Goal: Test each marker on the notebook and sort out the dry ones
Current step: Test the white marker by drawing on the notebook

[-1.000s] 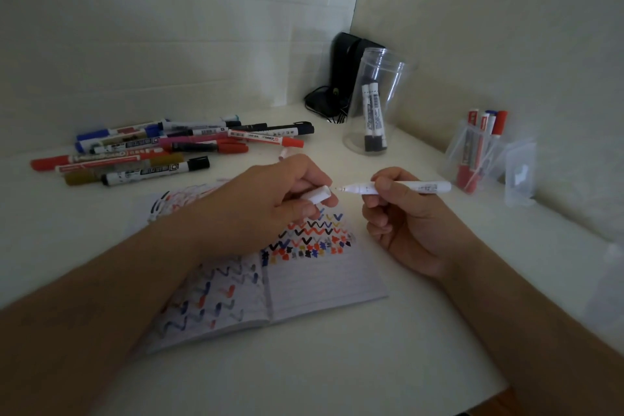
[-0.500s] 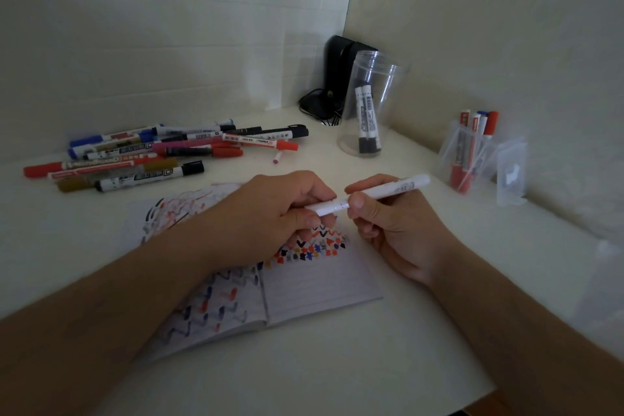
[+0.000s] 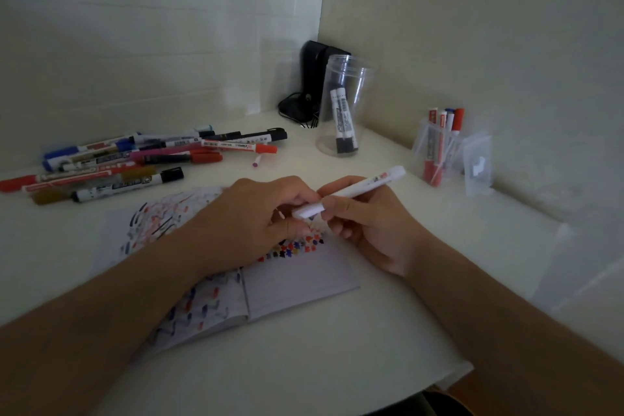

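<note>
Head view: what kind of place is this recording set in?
Probably a plain indoor desk corner, home or office. A white desk meets two bare walls, an open notebook and loose markers lie on it, and a black device with cables stands in the corner.

Left hand (image 3: pixel 256 216) knuckles up, fingers curled, fingertips meeting the right hand (image 3: pixel 368 226); right hand fingers curled in a grip; both forearms converge from the lower corners.

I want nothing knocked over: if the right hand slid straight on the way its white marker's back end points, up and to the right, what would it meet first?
Probably the small clear holder of red and blue markers near the wall. The right hand grips the white marker, and the table between looks bare. Depth is hard to judge from this one view.
</note>
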